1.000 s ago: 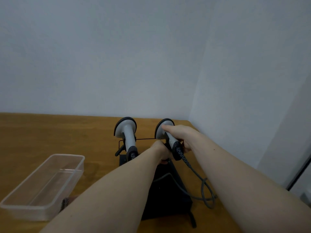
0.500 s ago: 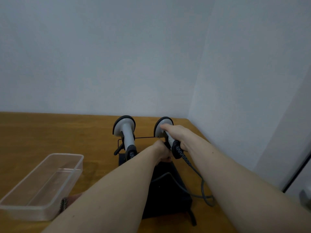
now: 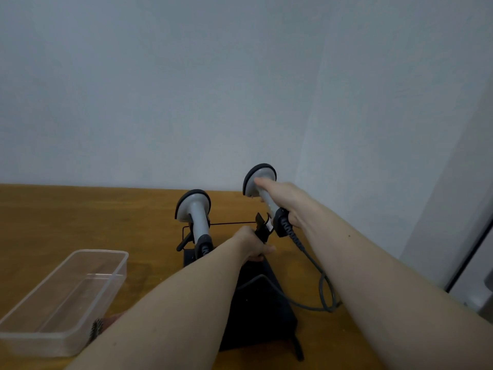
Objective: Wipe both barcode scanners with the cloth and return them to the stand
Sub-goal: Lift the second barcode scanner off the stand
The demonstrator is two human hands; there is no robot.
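Two grey barcode scanners with black heads are in view. The left scanner (image 3: 196, 216) sits in the black wire stand (image 3: 226, 224). My right hand (image 3: 286, 202) grips the handle of the right scanner (image 3: 258, 180) and holds it lifted above the stand, its coiled grey cable (image 3: 318, 279) trailing down to the table. My left hand (image 3: 252, 245) grips the stand's black right cradle (image 3: 262, 228). A dark cloth (image 3: 262, 311) lies on the table under the stand's near side, partly hidden by my left forearm.
A clear plastic box (image 3: 64, 300) stands on the wooden table (image 3: 80, 217) at the near left, with a small dark brush (image 3: 96, 328) at its near corner. The stand sits close to the wall corner on the right.
My right hand has lifted the right scanner up out of its cradle. My left hand stays on the stand. The left scanner has not moved.
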